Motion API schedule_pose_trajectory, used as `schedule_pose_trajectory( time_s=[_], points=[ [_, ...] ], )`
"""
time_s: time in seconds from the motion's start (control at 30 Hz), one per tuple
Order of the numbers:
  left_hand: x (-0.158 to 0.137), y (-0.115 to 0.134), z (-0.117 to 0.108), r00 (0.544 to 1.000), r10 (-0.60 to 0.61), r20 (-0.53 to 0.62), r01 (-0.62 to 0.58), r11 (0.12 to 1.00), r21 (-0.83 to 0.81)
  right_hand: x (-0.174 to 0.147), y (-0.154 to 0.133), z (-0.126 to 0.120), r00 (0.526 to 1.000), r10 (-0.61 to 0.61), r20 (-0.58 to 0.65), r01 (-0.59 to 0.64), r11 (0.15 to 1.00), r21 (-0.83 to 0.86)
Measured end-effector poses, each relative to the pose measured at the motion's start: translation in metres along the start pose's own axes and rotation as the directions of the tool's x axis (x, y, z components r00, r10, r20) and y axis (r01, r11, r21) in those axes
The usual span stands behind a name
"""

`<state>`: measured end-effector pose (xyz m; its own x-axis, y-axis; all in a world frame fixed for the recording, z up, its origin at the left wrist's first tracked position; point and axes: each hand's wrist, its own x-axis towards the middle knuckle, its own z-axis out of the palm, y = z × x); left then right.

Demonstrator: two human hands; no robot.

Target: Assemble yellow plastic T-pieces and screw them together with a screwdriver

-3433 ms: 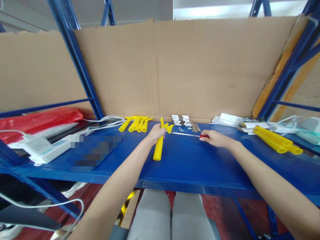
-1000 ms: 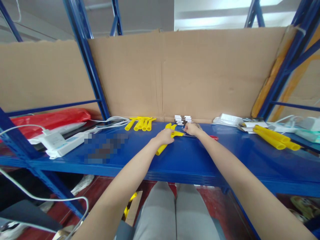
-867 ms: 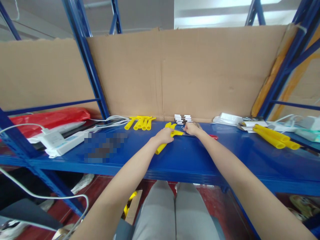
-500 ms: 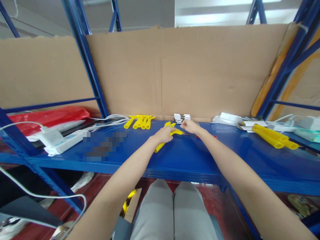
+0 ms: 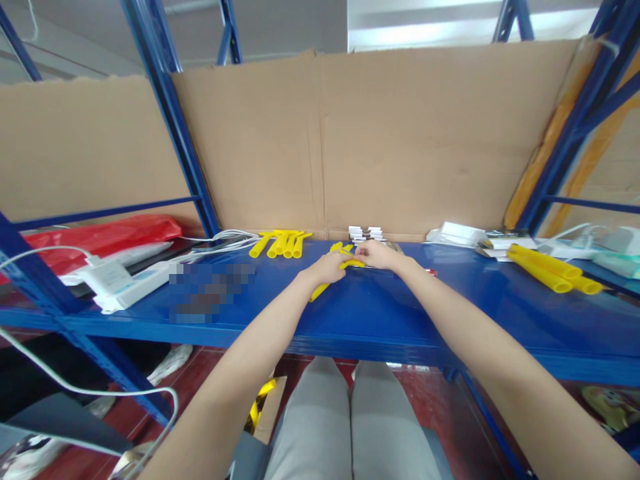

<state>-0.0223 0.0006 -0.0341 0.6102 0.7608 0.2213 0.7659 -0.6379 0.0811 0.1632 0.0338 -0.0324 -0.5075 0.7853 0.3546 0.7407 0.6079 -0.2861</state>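
My left hand is closed around a yellow T-shaped tool with a tubular handle. The handle's end sticks out below my fingers, and its yellow head points to the right. My right hand is pinched at that head, touching or nearly touching it; what its fingers hold is too small to tell. Beneath my right wrist lies a thin item with a red end, mostly hidden. Just behind the right hand, small white pieces stand in rows against the cardboard.
Several yellow T-shaped tools lie at the back left. More yellow tubes are stacked on the right near white boxes. A white power strip and cables sit left. Cardboard closes the back of the blue shelf.
My right hand has moved slightly left and down onto the head of the yellow tool. My left hand keeps its hold in about the same place.
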Motion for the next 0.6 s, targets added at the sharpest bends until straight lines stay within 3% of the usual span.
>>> schedule_pose_trajectory(
  time_s=[0.23, 0.33, 0.47, 0.6],
  points=[
    [0.000, -0.001, -0.001, 1.000, -0.025, -0.010, 0.025, 1.000, -0.011, -0.014, 0.002, -0.012, 0.988, -0.146, 0.057, 0.154, 0.970, -0.187],
    [0.002, -0.005, 0.002, 0.999, 0.010, -0.036, -0.011, 1.000, -0.029, -0.022, 0.004, -0.014, 0.987, -0.153, 0.043, 0.158, 0.964, -0.215],
    [0.004, -0.010, 0.005, 0.995, 0.055, -0.079, -0.060, 0.996, -0.060, -0.027, 0.009, -0.010, 0.992, -0.126, -0.018, 0.120, 0.975, -0.189],
    [0.003, -0.008, 0.002, 0.997, 0.049, -0.061, -0.054, 0.996, -0.077, -0.028, 0.018, -0.007, 0.981, -0.174, -0.090, 0.164, 0.981, -0.105]
  ],
)
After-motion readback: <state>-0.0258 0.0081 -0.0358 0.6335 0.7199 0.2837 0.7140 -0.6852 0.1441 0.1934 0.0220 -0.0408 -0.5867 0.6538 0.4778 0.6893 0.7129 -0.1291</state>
